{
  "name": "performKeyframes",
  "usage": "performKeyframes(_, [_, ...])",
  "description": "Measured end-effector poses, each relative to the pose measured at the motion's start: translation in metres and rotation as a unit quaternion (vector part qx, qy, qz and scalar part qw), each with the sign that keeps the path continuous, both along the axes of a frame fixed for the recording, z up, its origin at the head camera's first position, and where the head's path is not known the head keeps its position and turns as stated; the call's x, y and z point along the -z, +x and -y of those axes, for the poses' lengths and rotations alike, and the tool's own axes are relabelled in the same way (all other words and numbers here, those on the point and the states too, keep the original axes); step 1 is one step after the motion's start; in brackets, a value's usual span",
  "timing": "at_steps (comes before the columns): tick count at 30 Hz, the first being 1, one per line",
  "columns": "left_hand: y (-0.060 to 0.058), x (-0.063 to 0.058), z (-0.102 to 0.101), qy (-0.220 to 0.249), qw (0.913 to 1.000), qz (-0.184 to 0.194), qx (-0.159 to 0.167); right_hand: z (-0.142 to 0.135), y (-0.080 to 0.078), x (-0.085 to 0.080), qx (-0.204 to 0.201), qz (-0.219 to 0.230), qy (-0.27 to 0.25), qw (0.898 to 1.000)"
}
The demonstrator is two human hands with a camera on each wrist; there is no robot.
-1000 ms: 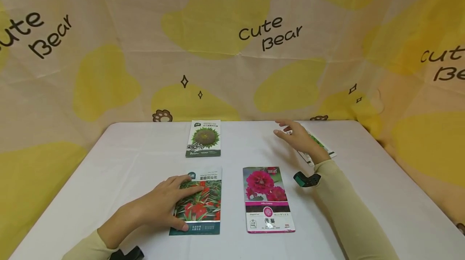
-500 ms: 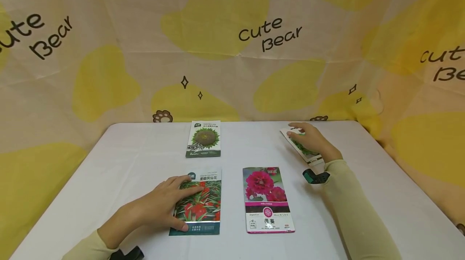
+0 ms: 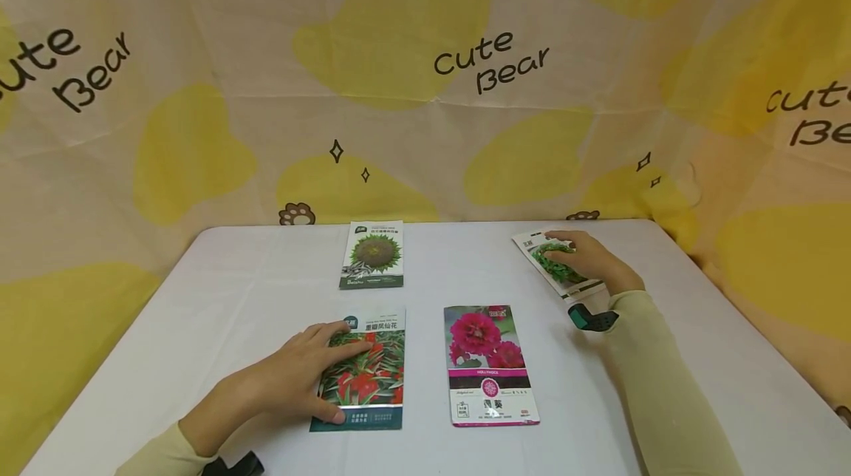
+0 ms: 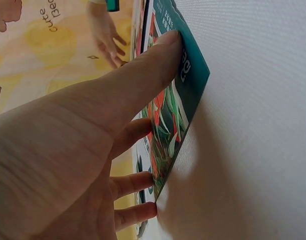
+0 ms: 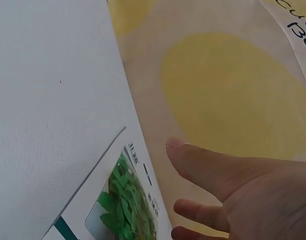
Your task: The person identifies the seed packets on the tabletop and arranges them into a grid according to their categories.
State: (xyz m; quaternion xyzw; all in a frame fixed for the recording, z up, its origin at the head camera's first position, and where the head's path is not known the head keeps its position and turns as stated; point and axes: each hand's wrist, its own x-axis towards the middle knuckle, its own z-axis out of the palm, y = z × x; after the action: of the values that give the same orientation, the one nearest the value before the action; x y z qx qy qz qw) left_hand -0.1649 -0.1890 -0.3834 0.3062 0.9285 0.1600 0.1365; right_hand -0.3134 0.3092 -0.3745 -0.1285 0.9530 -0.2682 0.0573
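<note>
My left hand point(image 3: 286, 372) rests on a seed packet with red flowers point(image 3: 382, 380), its fingers spread across the left side. In the left wrist view the thumb lies on the packet's teal band point(image 4: 193, 85), and the other fingertips touch its surface. At the back right, my right hand point(image 3: 592, 258) hovers over a white packet picturing green leaves point(image 3: 561, 270), hiding its right part. That packet lies at a slant. From the right wrist, the thumb point(image 5: 203, 162) and fingers look loosely extended, apart from the leaf packet point(image 5: 125, 205).
A packet with pink hollyhocks point(image 3: 488, 358) lies to the right of the red-flower one. Behind stands out a sunflower packet point(image 3: 375, 254), flat near the back edge. The white table point(image 3: 199, 298) ends at a yellow patterned cloth point(image 3: 399, 128).
My right hand has moved rightward across the leaf packet, uncovering its left part and picture. The left hand and the other packets have stayed in place.
</note>
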Motion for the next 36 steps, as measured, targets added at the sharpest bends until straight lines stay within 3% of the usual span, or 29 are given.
performKeyframes(21, [-0.002, 0.003, 0.001, -0.003, 1.0000, 0.003, -0.006, -0.020, -0.005, 0.015, 0.001, 0.059, -0.015, 0.998])
performKeyframes(36, [-0.004, 0.005, 0.003, -0.001, 1.0000, 0.001, -0.005, -0.014, -0.002, 0.011, 0.008, 0.064, 0.033, 0.997])
